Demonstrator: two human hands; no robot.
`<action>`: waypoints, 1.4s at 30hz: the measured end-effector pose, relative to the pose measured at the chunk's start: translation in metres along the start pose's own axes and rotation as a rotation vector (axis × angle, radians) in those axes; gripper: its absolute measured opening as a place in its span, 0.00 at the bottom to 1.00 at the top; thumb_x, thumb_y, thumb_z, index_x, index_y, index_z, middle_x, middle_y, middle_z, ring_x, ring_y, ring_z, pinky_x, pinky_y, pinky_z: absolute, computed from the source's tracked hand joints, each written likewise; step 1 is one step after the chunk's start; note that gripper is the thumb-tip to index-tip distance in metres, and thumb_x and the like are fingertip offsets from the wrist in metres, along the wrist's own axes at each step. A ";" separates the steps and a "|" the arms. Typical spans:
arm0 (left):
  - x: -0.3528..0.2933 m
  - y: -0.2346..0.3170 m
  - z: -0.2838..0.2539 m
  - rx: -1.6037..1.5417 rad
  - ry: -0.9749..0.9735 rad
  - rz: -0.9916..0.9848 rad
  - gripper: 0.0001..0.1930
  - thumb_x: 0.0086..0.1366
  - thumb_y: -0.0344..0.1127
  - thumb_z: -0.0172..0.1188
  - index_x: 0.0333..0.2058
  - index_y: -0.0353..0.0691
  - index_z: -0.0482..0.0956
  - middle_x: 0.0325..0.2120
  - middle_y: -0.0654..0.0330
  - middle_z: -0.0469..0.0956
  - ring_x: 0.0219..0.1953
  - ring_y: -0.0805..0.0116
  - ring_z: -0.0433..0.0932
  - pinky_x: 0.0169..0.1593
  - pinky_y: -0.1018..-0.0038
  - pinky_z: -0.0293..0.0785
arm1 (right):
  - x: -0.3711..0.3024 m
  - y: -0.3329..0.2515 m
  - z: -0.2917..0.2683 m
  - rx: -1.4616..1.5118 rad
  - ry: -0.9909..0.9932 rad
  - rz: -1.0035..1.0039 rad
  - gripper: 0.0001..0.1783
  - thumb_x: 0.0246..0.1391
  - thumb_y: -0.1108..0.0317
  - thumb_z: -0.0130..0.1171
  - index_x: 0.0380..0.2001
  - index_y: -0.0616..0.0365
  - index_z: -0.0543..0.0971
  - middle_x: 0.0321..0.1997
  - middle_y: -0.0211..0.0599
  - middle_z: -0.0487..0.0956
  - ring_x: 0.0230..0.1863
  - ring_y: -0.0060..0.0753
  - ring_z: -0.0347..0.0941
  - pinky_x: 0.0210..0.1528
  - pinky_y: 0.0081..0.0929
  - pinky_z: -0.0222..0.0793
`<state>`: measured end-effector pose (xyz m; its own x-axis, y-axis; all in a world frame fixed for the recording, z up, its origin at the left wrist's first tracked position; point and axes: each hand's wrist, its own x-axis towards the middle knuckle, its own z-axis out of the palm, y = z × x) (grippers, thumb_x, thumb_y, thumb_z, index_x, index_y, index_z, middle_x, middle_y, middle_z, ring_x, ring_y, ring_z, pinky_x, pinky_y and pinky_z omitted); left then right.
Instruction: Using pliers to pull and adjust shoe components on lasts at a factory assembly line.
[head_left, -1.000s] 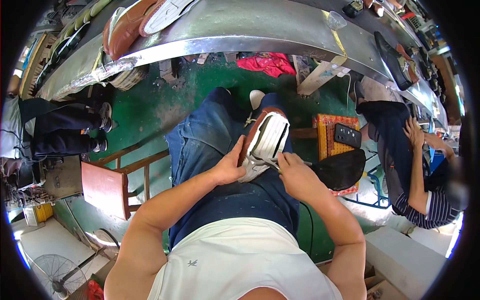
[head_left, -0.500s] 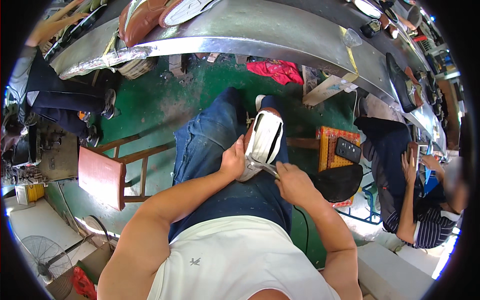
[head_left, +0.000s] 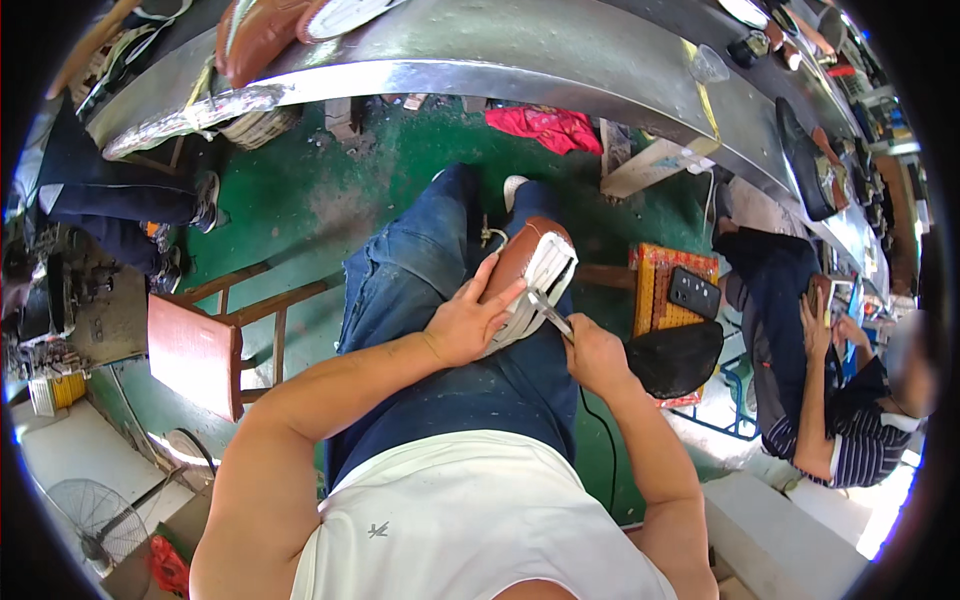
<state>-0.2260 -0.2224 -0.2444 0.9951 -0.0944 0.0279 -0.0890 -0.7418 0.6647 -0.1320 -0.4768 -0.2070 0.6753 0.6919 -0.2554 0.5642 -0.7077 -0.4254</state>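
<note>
Both hands busy: my left hand (head_left: 465, 325) is wrapped around the brown shoe (head_left: 525, 280) sitting sole-up on my lap, right hand (head_left: 592, 355) gripping a thin metal tool (head_left: 548, 313) against its white sole, so I'd guess mid-trim, steady pressure next.

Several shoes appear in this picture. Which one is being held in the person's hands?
The brown shoe with the white sole on the lap, gripped by the left hand; the others lie on the metal bench.

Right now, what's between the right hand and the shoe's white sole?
Head view: a thin metal tool runs from the right hand up to the white sole of the brown shoe, which the left hand steadies on the lap.
</note>
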 end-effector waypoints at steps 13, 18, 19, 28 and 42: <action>0.019 0.000 -0.019 0.002 -0.340 -0.118 0.32 0.74 0.40 0.50 0.74 0.56 0.53 0.74 0.33 0.38 0.59 0.32 0.73 0.61 0.55 0.74 | 0.057 0.001 -0.020 0.170 -0.039 0.015 0.21 0.70 0.52 0.47 0.39 0.63 0.72 0.35 0.60 0.80 0.38 0.67 0.78 0.42 0.56 0.72; 0.005 -0.001 -0.009 -0.262 -0.049 -0.310 0.38 0.72 0.44 0.56 0.74 0.44 0.50 0.74 0.35 0.42 0.67 0.34 0.64 0.68 0.58 0.65 | 0.037 -0.028 -0.034 0.356 0.153 -0.144 0.21 0.70 0.52 0.48 0.36 0.63 0.72 0.33 0.59 0.80 0.38 0.67 0.78 0.42 0.57 0.72; 0.005 -0.003 -0.004 -0.253 0.009 -0.304 0.41 0.70 0.45 0.58 0.75 0.41 0.47 0.73 0.34 0.45 0.69 0.34 0.61 0.70 0.59 0.62 | 0.031 -0.029 -0.029 0.356 0.150 -0.138 0.21 0.70 0.52 0.48 0.36 0.63 0.72 0.33 0.59 0.80 0.38 0.67 0.78 0.42 0.57 0.72; 0.031 0.015 -0.076 -0.010 -0.504 -0.188 0.61 0.51 0.37 0.73 0.75 0.42 0.37 0.51 0.34 0.76 0.50 0.36 0.78 0.55 0.53 0.74 | -0.028 0.010 0.012 0.744 0.034 0.193 0.19 0.69 0.59 0.52 0.50 0.67 0.74 0.37 0.44 0.81 0.37 0.38 0.80 0.44 0.32 0.76; 0.169 0.028 -0.111 -0.474 -0.354 -0.123 0.41 0.59 0.39 0.73 0.66 0.30 0.63 0.49 0.45 0.80 0.51 0.61 0.80 0.54 0.67 0.77 | -0.051 0.013 0.031 0.837 0.227 0.272 0.18 0.64 0.69 0.55 0.55 0.65 0.73 0.39 0.37 0.80 0.35 0.29 0.79 0.42 0.28 0.75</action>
<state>-0.0553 -0.1860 -0.1383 0.9153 -0.3020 -0.2664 0.1352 -0.3925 0.9098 -0.1741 -0.5172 -0.2268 0.8621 0.4087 -0.2997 -0.0978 -0.4461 -0.8896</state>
